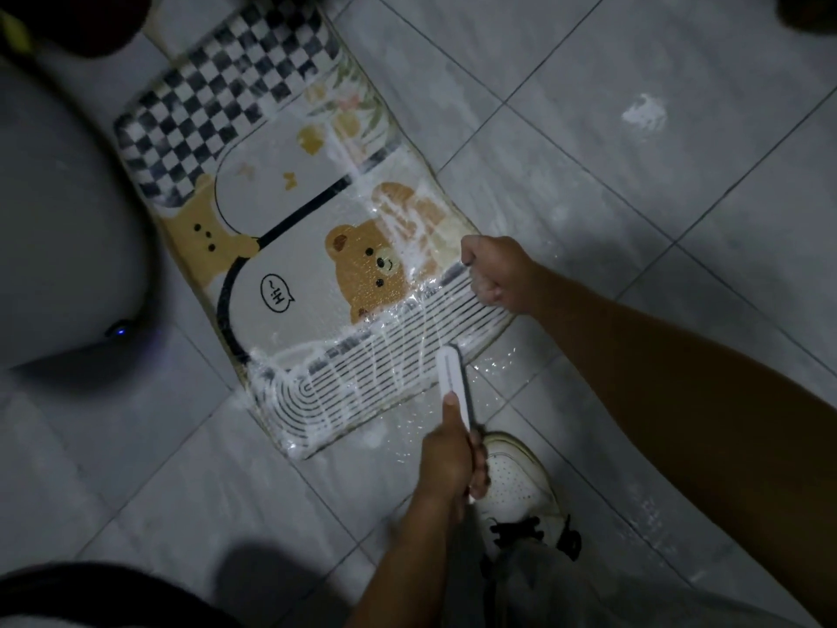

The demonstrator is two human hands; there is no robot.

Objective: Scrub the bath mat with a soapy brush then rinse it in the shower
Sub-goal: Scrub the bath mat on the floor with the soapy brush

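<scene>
Soapy bath mat point(281, 210) flat on grey tiled floor point(634, 197), left hand point(446, 460) curled round white brush point(453, 378) at mat's striped near edge, right hand point(496, 274) gripping mat's right edge, white shoe point(516, 482) just beside.

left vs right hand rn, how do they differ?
Left hand grips the brush handle, thumb along its top; right hand is fisted on the mat's right edge, apparently gripping it. Left hand is off the mat's near striped end; right hand sits farther up, beside the brown bear. Right hand has suds on its fingers; left hand shows none. Both are curled around something.
</scene>
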